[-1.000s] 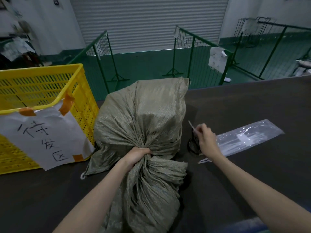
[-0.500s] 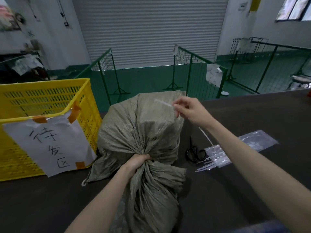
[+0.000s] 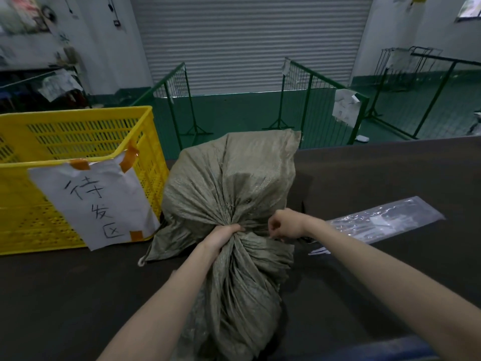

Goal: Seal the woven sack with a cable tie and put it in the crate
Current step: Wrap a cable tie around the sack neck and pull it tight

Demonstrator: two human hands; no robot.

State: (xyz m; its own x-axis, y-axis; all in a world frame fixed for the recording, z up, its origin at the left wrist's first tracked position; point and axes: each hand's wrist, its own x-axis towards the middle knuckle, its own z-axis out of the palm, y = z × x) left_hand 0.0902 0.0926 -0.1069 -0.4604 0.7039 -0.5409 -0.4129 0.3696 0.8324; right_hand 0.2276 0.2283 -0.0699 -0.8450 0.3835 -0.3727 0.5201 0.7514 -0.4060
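Head: crate [image 3: 78, 142] (paper-labelled) beside sack [image 3: 229, 183]

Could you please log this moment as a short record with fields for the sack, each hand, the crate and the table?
sack: woven sack lies on the dark table, neck gathered
left hand: left hand grips the gathered neck
right hand: right hand, fingers curled at the neck; tie not discernible
crate: yellow crate left of the sack, paper label taped on
table: clear packet to the right
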